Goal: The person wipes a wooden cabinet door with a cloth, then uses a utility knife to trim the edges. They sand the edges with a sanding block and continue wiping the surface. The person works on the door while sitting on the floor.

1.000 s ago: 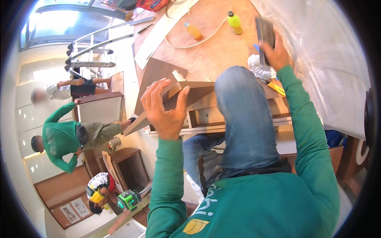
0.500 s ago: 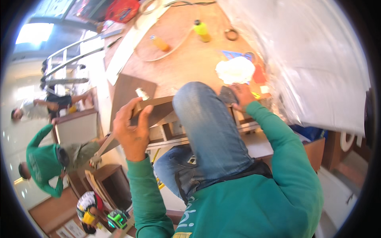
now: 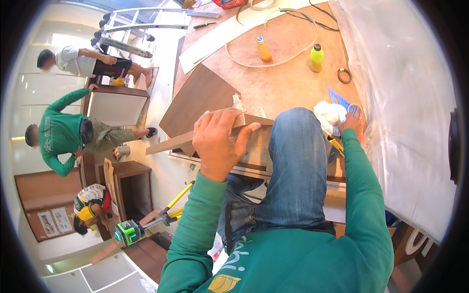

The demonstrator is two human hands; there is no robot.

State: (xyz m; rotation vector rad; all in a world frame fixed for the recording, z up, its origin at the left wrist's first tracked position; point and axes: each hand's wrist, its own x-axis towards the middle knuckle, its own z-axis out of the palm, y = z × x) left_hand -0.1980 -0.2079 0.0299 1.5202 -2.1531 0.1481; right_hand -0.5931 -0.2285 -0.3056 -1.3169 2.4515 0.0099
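My left hand [image 3: 220, 141] is closed round a narrow brown wood-grain board [image 3: 173, 143], fingers over its top and thumb along the near side. The board runs slantwise to beside my raised knee. Beyond it lies a flat brown panel [image 3: 200, 97] with a small crumpled pale scrap [image 3: 238, 102] on its corner. My right hand [image 3: 350, 124] reaches past the knee, its fingers bent down beside a white bundled cloth [image 3: 328, 117], a blue set square [image 3: 338, 99] and a ring-shaped roll [image 3: 356, 110]. What its fingertips hold is hidden. A yellow-and-black tool [image 3: 336, 145] and a dark block [image 3: 333, 156] lie by the wrist.
On the worktop [image 3: 288, 88] stand an orange bottle [image 3: 264, 51] and a yellow-green bottle [image 3: 316, 58], near a brown tape roll [image 3: 344, 75] and looped edging strip [image 3: 234, 58]. Plastic sheeting [image 3: 400, 97] borders the right. A green laser level [image 3: 128, 233] and several people are at left.
My right hand has left the dark block and moved farther out, to beside the white cloth. My left hand has closed from a loose spread onto the board. The view has shifted.
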